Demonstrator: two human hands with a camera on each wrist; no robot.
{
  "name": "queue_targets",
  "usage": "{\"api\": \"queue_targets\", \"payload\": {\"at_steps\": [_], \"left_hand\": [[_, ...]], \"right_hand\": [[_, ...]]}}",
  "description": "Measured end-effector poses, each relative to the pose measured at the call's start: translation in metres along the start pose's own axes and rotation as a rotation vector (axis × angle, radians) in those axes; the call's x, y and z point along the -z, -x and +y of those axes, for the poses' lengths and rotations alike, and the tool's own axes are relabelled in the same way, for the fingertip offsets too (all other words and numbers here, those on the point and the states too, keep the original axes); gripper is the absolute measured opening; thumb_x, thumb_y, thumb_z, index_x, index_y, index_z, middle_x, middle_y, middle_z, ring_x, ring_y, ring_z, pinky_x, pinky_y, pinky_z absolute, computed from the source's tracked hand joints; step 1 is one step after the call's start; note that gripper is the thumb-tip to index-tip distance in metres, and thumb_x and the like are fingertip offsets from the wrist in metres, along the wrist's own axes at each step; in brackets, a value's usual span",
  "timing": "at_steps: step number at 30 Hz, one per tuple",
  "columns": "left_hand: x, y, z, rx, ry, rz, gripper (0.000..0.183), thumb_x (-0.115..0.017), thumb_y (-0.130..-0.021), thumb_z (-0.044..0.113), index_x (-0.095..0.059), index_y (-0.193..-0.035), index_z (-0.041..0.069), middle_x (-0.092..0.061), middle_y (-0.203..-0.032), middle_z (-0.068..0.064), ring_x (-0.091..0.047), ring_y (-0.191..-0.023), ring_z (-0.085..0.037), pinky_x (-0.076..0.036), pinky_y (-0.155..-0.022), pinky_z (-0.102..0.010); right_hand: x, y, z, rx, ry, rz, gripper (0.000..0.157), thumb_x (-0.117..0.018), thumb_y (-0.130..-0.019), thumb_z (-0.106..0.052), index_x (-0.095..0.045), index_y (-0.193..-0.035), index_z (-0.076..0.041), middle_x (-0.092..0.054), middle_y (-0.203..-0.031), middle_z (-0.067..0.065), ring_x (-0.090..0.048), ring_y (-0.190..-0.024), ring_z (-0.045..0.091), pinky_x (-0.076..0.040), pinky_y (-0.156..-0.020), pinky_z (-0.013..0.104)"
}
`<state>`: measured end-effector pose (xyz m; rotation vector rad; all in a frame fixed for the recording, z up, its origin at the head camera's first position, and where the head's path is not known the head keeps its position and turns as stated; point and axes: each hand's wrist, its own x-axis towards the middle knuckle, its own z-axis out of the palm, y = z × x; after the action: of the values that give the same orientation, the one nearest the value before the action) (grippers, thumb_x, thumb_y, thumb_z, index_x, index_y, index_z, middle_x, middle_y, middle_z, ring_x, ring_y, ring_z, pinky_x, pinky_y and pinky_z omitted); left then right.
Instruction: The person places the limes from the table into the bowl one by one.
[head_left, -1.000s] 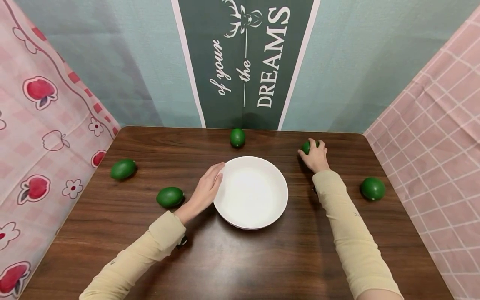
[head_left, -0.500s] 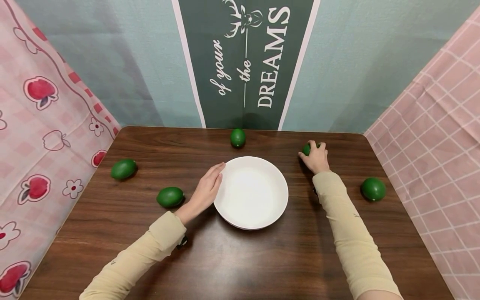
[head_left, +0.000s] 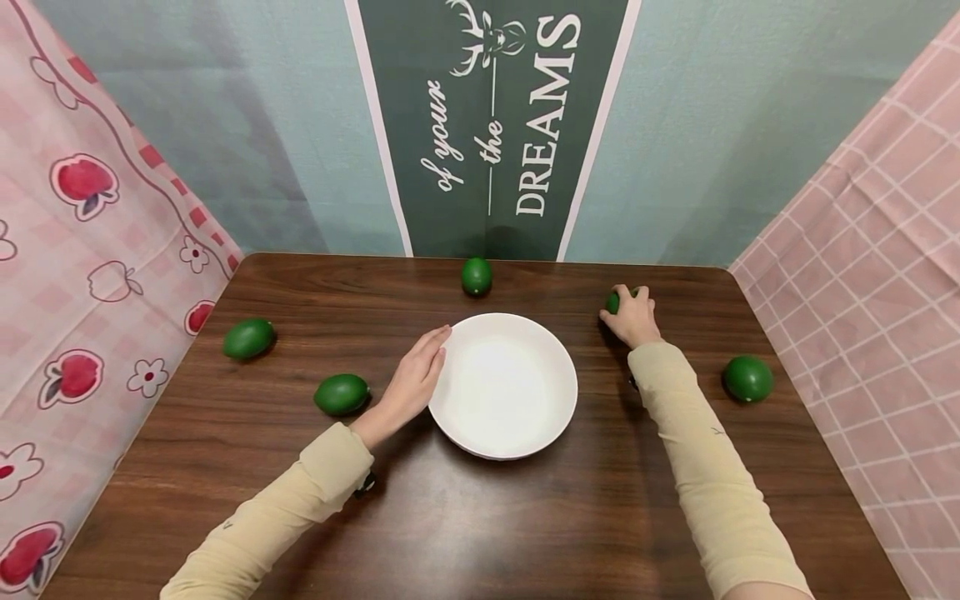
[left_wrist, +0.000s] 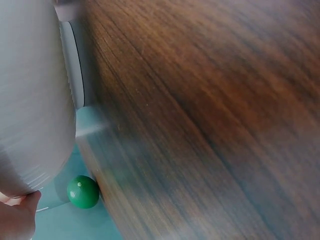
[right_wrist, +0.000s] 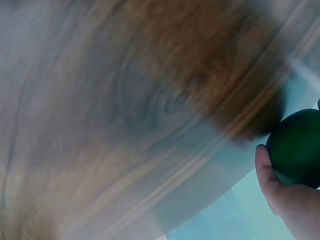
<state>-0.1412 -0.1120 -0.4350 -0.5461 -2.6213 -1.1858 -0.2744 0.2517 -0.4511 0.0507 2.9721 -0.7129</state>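
My right hand (head_left: 632, 318) grips a green lime (head_left: 613, 303) near the back edge of the table, its fingers curled over the top. From the right wrist view, the thumb lies along the side of that lime (right_wrist: 295, 147). A wide white bowl (head_left: 502, 385) stands in the middle, with nothing in it. Against its left rim rests my left hand (head_left: 414, 375), fingers straight and together. Left-wrist footage shows the bowl's outer wall (left_wrist: 32, 100) close by, with part of the hand (left_wrist: 17, 217) at the lower left corner.
Other limes lie around the bowl: one behind it (head_left: 476, 277), a lime at far left (head_left: 249, 339), another lime beside the left wrist (head_left: 341, 394), and a lime at right (head_left: 747, 378). The brown wooden table (head_left: 480, 533) is bordered by hanging cloths on three sides.
My right hand has drawn back very slightly toward me, with its fingers on the lime. The left hand and the bowl stay as they were.
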Motion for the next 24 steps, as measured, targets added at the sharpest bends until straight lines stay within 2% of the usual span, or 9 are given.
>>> {"api": "queue_targets", "payload": {"at_steps": [6, 13, 24], "left_hand": [[0.000, 0.000, 0.000, -0.011, -0.006, 0.009, 0.036, -0.038, -0.098, 0.010, -0.047, -0.130, -0.002, -0.047, -0.134, -0.013, -0.043, -0.123, -0.024, -0.035, -0.101, -0.036], [0.000, 0.000, 0.001, -0.016, -0.017, 0.008, 0.036, -0.039, -0.097, 0.011, -0.047, -0.130, -0.003, -0.046, -0.133, -0.014, -0.043, -0.123, -0.025, -0.036, -0.101, -0.037], [0.001, -0.001, 0.001, -0.021, -0.023, 0.003, 0.036, -0.039, -0.097, 0.009, -0.048, -0.129, -0.005, -0.047, -0.132, -0.017, -0.043, -0.123, -0.026, -0.035, -0.101, -0.037]], "right_hand": [[0.004, 0.001, 0.000, 0.033, 0.026, -0.005, 0.055, -0.053, -0.089, -0.023, -0.032, -0.135, -0.002, -0.016, -0.131, 0.035, -0.028, -0.110, 0.052, -0.039, -0.081, 0.059], [0.012, 0.001, -0.002, 0.116, 0.058, 0.001, 0.054, -0.053, -0.089, -0.023, -0.033, -0.135, -0.003, -0.016, -0.132, 0.034, -0.028, -0.109, 0.051, -0.039, -0.080, 0.059], [0.027, 0.004, -0.010, 0.199, 0.048, 0.017, 0.052, -0.052, -0.089, -0.025, -0.036, -0.134, -0.004, -0.019, -0.130, 0.033, -0.031, -0.103, 0.046, -0.039, -0.076, 0.056]]}}
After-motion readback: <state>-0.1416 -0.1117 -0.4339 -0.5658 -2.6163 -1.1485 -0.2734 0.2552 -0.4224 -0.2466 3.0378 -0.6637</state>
